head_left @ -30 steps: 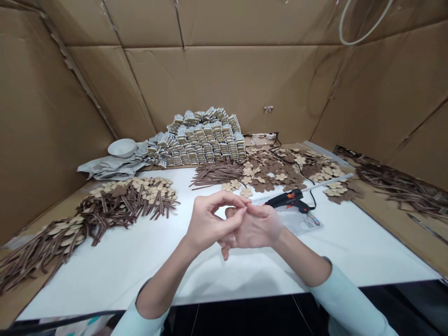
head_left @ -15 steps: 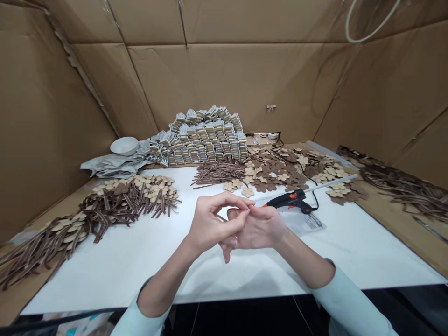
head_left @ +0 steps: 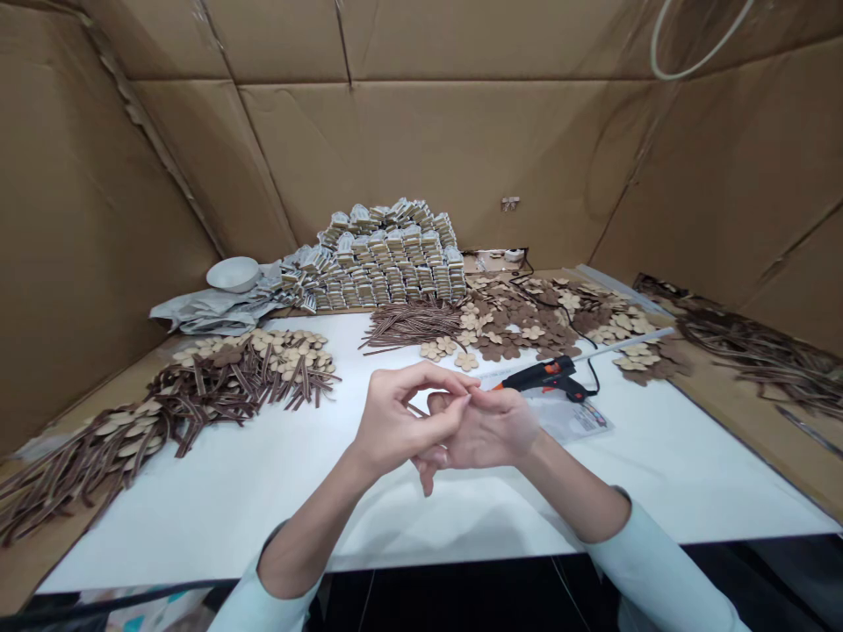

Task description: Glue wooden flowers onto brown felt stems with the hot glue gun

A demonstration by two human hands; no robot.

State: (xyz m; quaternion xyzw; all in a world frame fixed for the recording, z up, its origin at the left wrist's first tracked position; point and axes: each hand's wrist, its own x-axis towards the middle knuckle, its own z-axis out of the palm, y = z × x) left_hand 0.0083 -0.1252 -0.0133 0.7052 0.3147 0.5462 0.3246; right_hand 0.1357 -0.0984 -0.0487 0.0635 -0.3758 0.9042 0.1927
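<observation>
- At far left, on the cardboard, lies a long heap of brown strips mixed with tan flower cutouts, and a second brown bundle sits further in on the white tabletop

- Behind that, at the far left, a white bowl rests on a crumpled grey plastic sheet, beside a tall bank of stacked small packets; I cannot tell what they hold

- My left hand is curled, its thumb and fingertips pressed together in a pinch on what looks like a thin brown strip, raised above the middle of the table and mostly hidden by my fingers

- A tip-to-tip pinch suits something this slim, since flat fingers would likely cover it and bend it

- My right hand lies just beside, its fingers gently curved and touching my left fingertips; I cannot tell whether they grip anything

- Working this low over the white surface, I can see the small piece clearly against it

- Further right, a black-and-orange hot glue gun lies on its side near a clear packet, well within reach, its cord trailing behind

- Beyond it spread brown and tan flower cutouts, and at far right more brown strips lie on cardboard
</observation>
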